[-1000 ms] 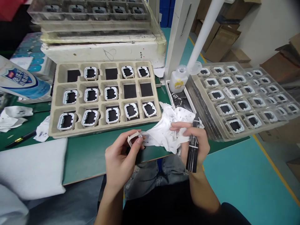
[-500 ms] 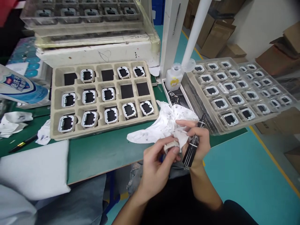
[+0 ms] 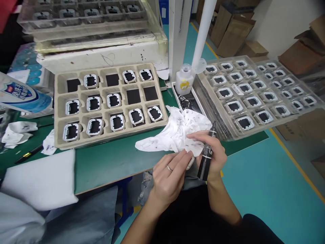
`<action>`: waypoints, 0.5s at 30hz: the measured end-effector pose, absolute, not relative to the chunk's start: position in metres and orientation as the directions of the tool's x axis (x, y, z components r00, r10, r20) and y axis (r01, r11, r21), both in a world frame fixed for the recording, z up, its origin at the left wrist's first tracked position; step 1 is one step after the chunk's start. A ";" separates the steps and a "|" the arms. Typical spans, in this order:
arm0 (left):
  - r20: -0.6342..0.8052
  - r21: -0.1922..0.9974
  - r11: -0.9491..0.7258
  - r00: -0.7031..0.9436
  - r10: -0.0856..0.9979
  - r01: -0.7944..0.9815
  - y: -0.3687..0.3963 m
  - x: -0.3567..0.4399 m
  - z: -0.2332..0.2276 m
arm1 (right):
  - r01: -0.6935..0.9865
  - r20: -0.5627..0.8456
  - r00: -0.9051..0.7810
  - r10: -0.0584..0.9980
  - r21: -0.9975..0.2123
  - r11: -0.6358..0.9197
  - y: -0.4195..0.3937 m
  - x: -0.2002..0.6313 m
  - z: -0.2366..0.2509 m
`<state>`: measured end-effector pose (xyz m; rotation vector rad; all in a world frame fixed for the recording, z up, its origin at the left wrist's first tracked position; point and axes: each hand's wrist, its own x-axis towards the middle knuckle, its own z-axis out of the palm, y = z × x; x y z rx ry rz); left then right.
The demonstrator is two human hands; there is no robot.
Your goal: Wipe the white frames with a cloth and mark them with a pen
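- White cloth [image 3: 177,134], spotted with dark ink, lies crumpled at the near table edge, at 6 o'clock from the white post [image 3: 177,30]. Both hands now work against its near corner.
- Left hand [image 3: 169,176]: a second ago it held the small frame part out in the open, at 9 o'clock from the cloth. It has since swung toward 3 o'clock and now sits fingers curled around the frame [image 3: 190,163], pressed into the cloth. Only a pale corner of the frame shows under the fingertips; a ring shows on one finger.
- Right hand [image 3: 212,154]: closed around a black marker [image 3: 207,152], tip up toward 12 o'clock, with thumb and forefinger also pinching the cloth's edge. The marker grip looks unchanged over the second.
- Judgement: the frame has gone from being looked at to being wiped. The marker is parked in the fist, not writing.
- Cardboard tray [image 3: 110,135], at 10 o'clock from the hands, holds frames in most pockets; four pockets show only a dark pad. No pocket has changed.
- Clear tray [image 3: 256,95], at 2 o'clock, is filled with similar frames.
- Small bottle [image 3: 183,81] with a yellow label stands at 12 o'clock, beside the post.
- Green table [image 3: 114,162] shows bare between the cardboard tray and the hands.
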<state>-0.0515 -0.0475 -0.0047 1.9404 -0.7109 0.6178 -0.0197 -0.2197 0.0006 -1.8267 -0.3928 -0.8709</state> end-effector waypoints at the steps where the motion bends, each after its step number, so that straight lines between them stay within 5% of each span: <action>1: 0.687 0.569 -0.405 0.684 -0.245 -0.716 -0.046 -0.051 -0.006 | 0.623 0.711 0.693 -0.123 -0.675 -0.395 -0.220 -0.019 0.001; 6: 0.696 0.513 -0.419 0.649 -0.307 -0.749 -0.044 -0.050 -0.008 | 0.625 0.677 0.710 -0.193 -0.733 -0.268 -0.214 -0.017 0.007; 15: 0.628 0.665 -0.283 0.723 -0.289 -0.691 -0.045 -0.045 -0.002 | 0.555 0.542 0.799 -0.259 -0.831 -0.026 -0.198 -0.012 0.020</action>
